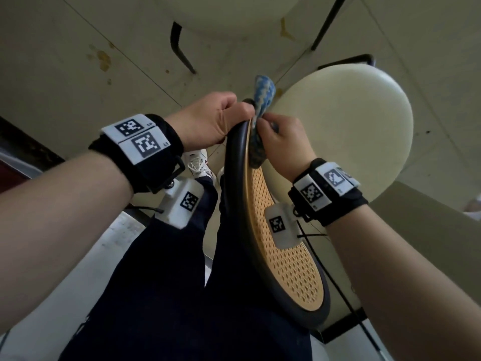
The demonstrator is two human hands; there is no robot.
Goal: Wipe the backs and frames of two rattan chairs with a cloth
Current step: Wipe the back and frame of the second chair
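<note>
Left hand (210, 118) curled round dark curved frame (235, 183), right hand (283, 144) beside it pinching knitted blue cloth (263, 100) against woven honey-coloured rattan back (286, 259), round cream seat (346, 131) beyond

blue-white zigzag cloth (264, 93), tan woven chair back (289, 259), black frame (234, 157).

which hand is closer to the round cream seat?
Right. The right hand holds the blue cloth on the seat-facing side of the rattan chair back, overlapping the cream seat. The left hand grips the dark frame on the far side.
</note>
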